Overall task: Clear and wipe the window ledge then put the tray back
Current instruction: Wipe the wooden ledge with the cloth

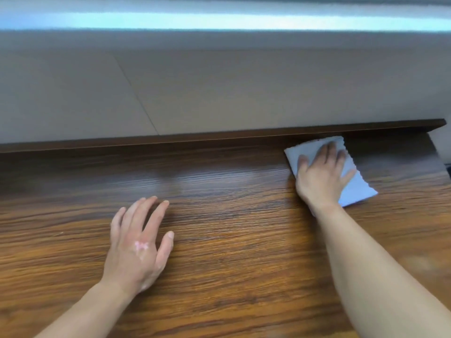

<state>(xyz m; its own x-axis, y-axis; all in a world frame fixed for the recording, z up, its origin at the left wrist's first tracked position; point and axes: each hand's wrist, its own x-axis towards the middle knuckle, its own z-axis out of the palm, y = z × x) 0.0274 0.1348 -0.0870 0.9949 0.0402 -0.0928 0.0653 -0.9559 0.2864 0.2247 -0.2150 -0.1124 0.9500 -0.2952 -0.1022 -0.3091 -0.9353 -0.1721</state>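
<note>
- our right hand (322, 174) is pressed flat on the pale blue cloth (353, 189), fingers spread, by the ledge's (231, 240) back lip (219, 137)
- left hand (139, 242) rests open on bare wood, holding nothing

Hidden, cropped and blurred: window ledge, one view

My right hand (322, 174) lies flat over the middle of the pale blue cloth (355, 189), hiding that part; my palm is unseen. Both my forearms run off the bottom edge. The wooden ledge (219, 240) is cut off left, right and below. The window band (219, 20) along the top is blurred to a bright streak, nothing legible through it.
</note>
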